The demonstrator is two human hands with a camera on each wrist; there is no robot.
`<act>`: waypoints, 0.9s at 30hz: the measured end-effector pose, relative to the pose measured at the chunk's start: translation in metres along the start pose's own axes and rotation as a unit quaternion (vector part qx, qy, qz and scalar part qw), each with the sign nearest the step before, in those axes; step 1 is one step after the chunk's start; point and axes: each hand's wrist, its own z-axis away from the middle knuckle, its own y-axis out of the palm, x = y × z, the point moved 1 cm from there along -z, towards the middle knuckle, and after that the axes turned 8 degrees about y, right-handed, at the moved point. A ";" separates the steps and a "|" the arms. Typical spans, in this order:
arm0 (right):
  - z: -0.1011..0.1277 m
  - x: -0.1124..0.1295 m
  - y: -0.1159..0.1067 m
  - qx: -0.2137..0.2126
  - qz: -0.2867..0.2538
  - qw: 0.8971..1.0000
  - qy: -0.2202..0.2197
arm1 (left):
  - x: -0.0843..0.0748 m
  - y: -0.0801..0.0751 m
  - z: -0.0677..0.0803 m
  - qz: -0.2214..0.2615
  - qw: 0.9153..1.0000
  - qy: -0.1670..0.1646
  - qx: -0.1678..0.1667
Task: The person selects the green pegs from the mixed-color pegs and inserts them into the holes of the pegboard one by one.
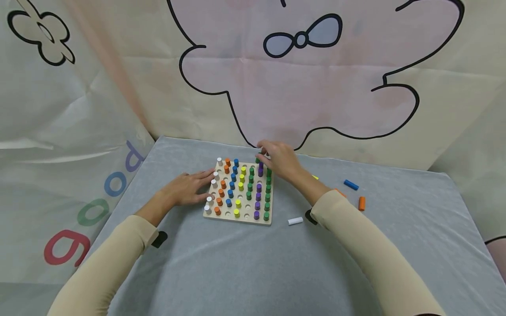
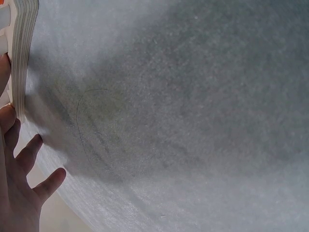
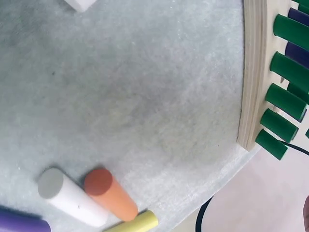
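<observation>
Between our hands sits the pegboard — our left hand lies flat-fingered steadying its edge, our right hand pinches a peg over the far corner.

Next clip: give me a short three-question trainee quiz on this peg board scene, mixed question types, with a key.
1. True or false: the left hand lies flat at the peg board's left edge.
2. Which peg colour fills the board's rightmost column? A red, B green, C white.
3. Fill in: a loose white peg lies on the grey ____ near the right sleeve.

Key: 1 true; 2 B, the green pegs; 3 cloth.
</observation>
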 end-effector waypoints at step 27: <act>-0.005 0.002 0.030 0.010 0.034 0.999 -0.005 | 0.003 0.002 -0.002 0.007 1.000 -0.010 0.011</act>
